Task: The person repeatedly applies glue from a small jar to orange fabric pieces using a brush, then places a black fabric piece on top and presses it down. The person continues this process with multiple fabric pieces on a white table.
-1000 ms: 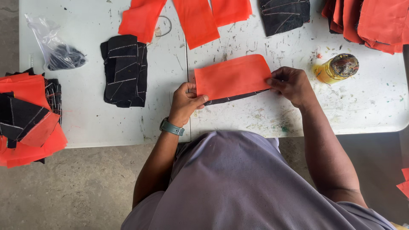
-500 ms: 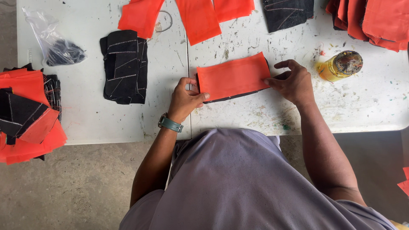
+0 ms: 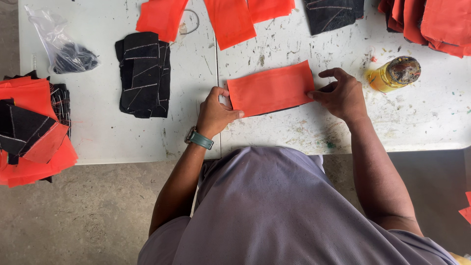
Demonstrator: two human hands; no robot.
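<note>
**Orange fabric rectangle held flat at both short ends**

Orange fabric rectangle (image 3: 271,89) lies flat on the white, paint-flecked table (image 3: 431,122), right in front of me, with a thin dark edge of another piece peeking out under its lower side. Its long axis runs left to right across the table, tilted a little so the right end sits higher and farther from me than the left.

My left hand (image 3: 215,114) pinches the left short end, thumb on top and fingers curled at the edge. My right hand (image 3: 343,95) presses the right short end with its fingertips, the forefinger arched above the corner; it is not clenched.

As for containers: a clear plastic bag (image 3: 61,46) at the far left holds a dark bundle I cannot make out. A small yellow jar (image 3: 395,73) with a grimy lid stands just right of my right hand; its contents are hidden.

A stack of black stitched pieces (image 3: 143,73) lies left of my left hand, and a mixed orange-and-black pile (image 3: 29,130) sits at the table's left edge.
</note>
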